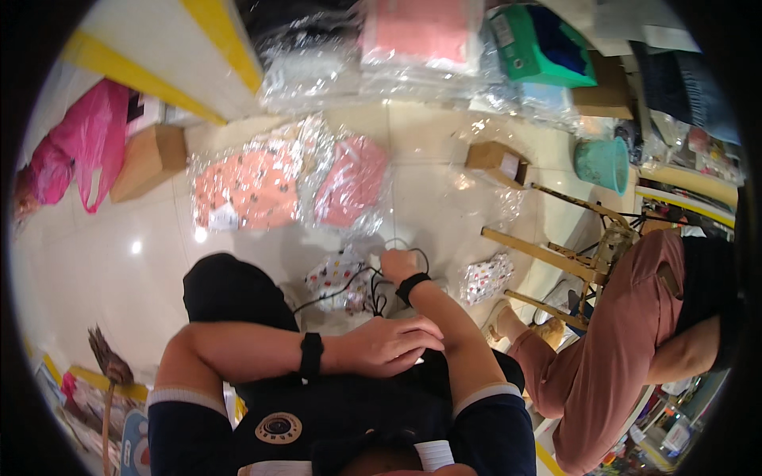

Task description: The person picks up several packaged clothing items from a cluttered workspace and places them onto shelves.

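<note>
My left hand (393,348) lies across my right forearm near the elbow, its fingers loosely together and holding nothing that I can see. Which arm is which follows from the picture: the arm from the left side bears a black wristband (311,356). The other hand, my right hand (400,266), reaches forward over the floor beside thin black cables (376,291); its fingers are curled, and whether they grip a cable cannot be told. Under and beside the cables lies a clear packet with a spotted print (336,276). Ahead are bagged orange printed fabric (247,187) and bagged pink fabric (352,181).
Another person's leg in pink trousers (619,351) is close at right, by a worn wooden stool (547,254). A small open carton (497,162), a teal bin (601,163) and a green box (539,50) stand beyond. At left are a cardboard box (152,160) and a pink plastic bag (98,137).
</note>
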A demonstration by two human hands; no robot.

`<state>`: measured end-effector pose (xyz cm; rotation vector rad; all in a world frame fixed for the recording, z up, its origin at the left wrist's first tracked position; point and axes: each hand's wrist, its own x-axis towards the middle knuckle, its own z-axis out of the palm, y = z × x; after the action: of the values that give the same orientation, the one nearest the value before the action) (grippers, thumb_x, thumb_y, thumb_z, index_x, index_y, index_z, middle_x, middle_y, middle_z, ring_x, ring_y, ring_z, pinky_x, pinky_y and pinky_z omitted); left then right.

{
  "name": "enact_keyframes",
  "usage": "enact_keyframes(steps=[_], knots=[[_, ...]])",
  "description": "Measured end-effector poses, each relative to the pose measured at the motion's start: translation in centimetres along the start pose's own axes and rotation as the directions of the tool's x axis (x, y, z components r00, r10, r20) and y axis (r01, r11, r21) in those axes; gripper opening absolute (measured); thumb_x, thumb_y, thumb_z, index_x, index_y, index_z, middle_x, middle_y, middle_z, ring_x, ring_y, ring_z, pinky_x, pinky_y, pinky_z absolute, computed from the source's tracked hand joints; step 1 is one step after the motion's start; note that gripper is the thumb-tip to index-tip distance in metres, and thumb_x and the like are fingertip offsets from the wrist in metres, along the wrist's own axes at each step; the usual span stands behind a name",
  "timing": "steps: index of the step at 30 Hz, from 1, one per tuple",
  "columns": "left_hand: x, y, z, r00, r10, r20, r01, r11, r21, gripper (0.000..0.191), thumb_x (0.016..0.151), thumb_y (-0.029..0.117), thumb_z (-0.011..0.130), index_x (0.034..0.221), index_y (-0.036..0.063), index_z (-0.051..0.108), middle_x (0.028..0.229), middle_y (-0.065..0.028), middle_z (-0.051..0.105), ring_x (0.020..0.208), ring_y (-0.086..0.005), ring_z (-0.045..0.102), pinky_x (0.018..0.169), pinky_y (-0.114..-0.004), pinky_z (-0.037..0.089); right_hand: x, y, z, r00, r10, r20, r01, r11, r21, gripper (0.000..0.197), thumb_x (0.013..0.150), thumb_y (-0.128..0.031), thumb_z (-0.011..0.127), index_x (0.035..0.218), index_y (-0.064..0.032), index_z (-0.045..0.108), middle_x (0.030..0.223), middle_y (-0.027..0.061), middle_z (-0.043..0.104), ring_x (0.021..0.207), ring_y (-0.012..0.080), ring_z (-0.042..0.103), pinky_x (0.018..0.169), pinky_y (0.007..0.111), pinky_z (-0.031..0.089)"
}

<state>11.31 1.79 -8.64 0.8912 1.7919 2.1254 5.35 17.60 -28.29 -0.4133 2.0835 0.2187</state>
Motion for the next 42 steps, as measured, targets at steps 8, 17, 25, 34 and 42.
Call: enact_keyframes(steps=[8,17,25,34,42], knots=[[1.1,-2.0,-3.2,0.896,-0.360,-0.261,0.287,0.916,-0.280,0.024,0.086,-0.005,0.045,0.107,0.0021,0.053,0.112,-0.0096,0.048,0.077,-0.0124,0.058,0.064,-0.023,0.049,7.5,-3.7,-4.5,0.824,0.529,-0.203,-0.188,0.592,0.783,0.087,0.059,-0.052,0.070,0.120,0.0029,0.042,0.113,0.0248,0.054,0.103,0.0390,0.053,0.087,0.044,0.043],[2.8,-5.4,-8.2,0.728,-0.541,-0.421,0.424,0.838,-0.344,0.019,0.087,-0.002,0.045,0.104,0.0024,0.053,0.099,-0.0064,0.054,0.078,-0.0122,0.056,0.064,-0.023,0.047,6.1,-1.9,-6.5,0.961,0.047,-0.274,0.277,-0.197,0.940,0.028,0.072,-0.017,0.062,0.093,0.0014,0.062,0.082,0.0112,0.064,0.067,0.0229,0.062,0.058,0.031,0.047],[6.1,-10.6,-15.1,0.608,-0.559,-0.564,0.542,0.811,-0.219,0.044,0.083,0.028,0.061,0.116,0.0028,0.048,0.106,-0.0086,0.053,0.096,-0.0167,0.050,0.083,-0.028,0.041,-6.7,5.2,-15.9,0.908,0.108,-0.404,0.398,-0.519,0.756,0.017,0.074,-0.002,0.055,0.090,0.0015,0.058,0.079,0.0060,0.060,0.070,0.0144,0.059,0.065,0.030,0.050],[9.1,-5.2,-13.9,0.804,-0.581,-0.129,0.373,0.661,-0.651,0.040,0.088,0.021,0.056,0.123,0.0060,0.044,0.107,-0.0044,0.057,0.091,-0.0115,0.057,0.077,-0.027,0.049,-13.2,5.0,-20.5,0.915,0.000,-0.403,0.336,-0.551,0.764,0.015,0.079,-0.004,0.056,0.094,-0.0010,0.056,0.084,0.0055,0.060,0.075,0.0153,0.061,0.070,0.030,0.052],[11.1,-2.6,-13.8,0.782,-0.600,-0.169,0.270,0.570,-0.776,0.032,0.088,0.016,0.054,0.117,0.0051,0.049,0.102,-0.0053,0.058,0.086,-0.0140,0.061,0.073,-0.028,0.052,-19.4,5.0,-21.9,0.919,-0.075,-0.388,0.316,-0.451,0.835,0.034,0.088,-0.019,0.054,0.118,-0.0045,0.049,0.104,0.0073,0.059,0.092,0.0184,0.060,0.081,0.035,0.051]])
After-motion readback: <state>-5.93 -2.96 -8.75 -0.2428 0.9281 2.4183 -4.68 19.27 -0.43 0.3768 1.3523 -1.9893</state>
